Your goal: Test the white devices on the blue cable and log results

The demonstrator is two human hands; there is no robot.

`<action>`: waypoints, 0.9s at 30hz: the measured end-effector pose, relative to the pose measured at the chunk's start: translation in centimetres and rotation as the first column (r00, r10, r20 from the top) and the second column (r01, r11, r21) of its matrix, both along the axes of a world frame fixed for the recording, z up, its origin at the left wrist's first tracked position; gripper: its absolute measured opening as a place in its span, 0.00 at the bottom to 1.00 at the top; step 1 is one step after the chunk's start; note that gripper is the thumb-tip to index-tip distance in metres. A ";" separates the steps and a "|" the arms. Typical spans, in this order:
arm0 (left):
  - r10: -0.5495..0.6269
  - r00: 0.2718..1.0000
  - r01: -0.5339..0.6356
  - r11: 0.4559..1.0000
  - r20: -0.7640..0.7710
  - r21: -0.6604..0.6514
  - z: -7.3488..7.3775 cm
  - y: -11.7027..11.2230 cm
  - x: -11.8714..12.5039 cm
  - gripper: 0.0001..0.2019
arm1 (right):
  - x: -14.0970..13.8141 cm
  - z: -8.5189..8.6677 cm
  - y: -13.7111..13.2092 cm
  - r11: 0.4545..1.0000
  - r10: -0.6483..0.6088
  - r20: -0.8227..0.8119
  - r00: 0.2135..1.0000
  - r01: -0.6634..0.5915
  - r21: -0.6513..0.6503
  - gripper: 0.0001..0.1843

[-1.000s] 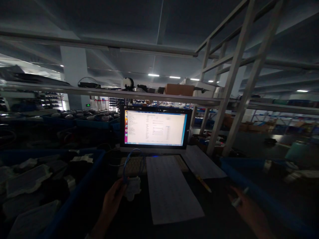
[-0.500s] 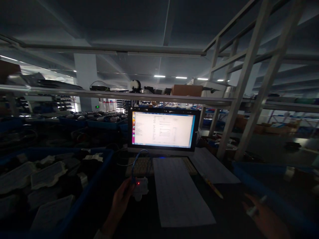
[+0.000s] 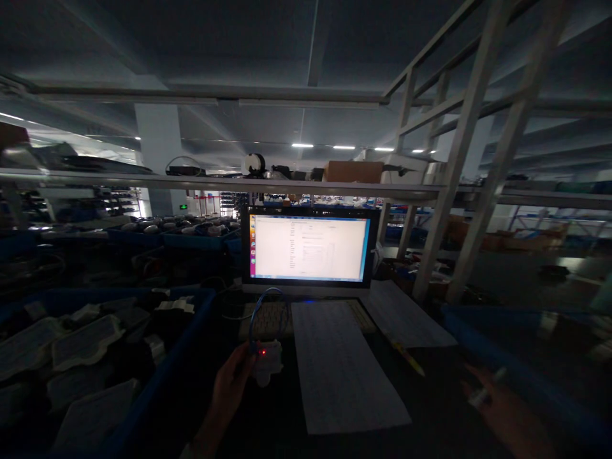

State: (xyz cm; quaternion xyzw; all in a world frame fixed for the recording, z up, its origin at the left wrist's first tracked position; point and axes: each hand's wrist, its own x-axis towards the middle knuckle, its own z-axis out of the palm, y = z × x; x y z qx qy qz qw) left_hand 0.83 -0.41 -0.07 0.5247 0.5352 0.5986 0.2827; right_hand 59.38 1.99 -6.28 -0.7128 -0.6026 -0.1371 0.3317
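Observation:
At the front of the keyboard, my left hand (image 3: pixel 235 374) is closed at the left edge of a small pale plastic device (image 3: pixel 268 364). A red light glows on the device beside my fingertips. From the gripped edge a blue cable (image 3: pixel 253 313) loops up and over the keyboard (image 3: pixel 270 320); the joint between cable and device is hidden by the fingers. On the right, in deep shadow, my right hand (image 3: pixel 502 408) is closed around a slim white marker-like stick (image 3: pixel 479 398). A monitor (image 3: pixel 308 248) is lit with a mostly white window.
Printed sheets (image 3: pixel 347 376) lie over the keyboard and to its right, with a yellow pen (image 3: pixel 410 360) beside them. A blue bin (image 3: pixel 179 363) of white housings stands left, another blue bin (image 3: pixel 459 313) right. A loaded shelf (image 3: pixel 287 183) crosses above the monitor.
The block of text at the left of the screen window has gone. The view has shifted slightly; both hands keep their holds, almost still.

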 end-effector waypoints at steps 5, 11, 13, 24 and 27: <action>-0.004 1.000 0.004 1.000 -0.024 -0.009 0.1 -0.1 -0.1 0.28 | 0.1 0.3 0.1 0.998 0.022 -0.090 0.996 -0.027 -0.056 0.31; -0.019 1.000 0.019 1.000 0.010 -0.013 0.0 0.0 -0.2 0.29 | -0.3 0.4 -0.1 0.998 0.041 -0.124 0.991 -0.048 -0.050 0.31; -0.017 1.000 0.017 1.000 0.012 -0.008 -0.1 0.0 -0.1 0.28 | -0.5 0.5 -0.3 0.998 0.045 -0.126 0.991 -0.051 -0.044 0.31; -0.017 1.000 0.017 1.000 0.008 0.007 0.1 -0.2 -0.1 0.24 | -0.5 0.7 -0.3 0.998 0.035 -0.095 0.995 -0.039 -0.042 0.29; -0.018 1.000 0.018 1.000 -0.002 0.003 0.1 -0.1 -0.1 0.24 | -0.4 0.4 -0.3 0.999 0.042 -0.076 0.996 -0.044 -0.031 0.29</action>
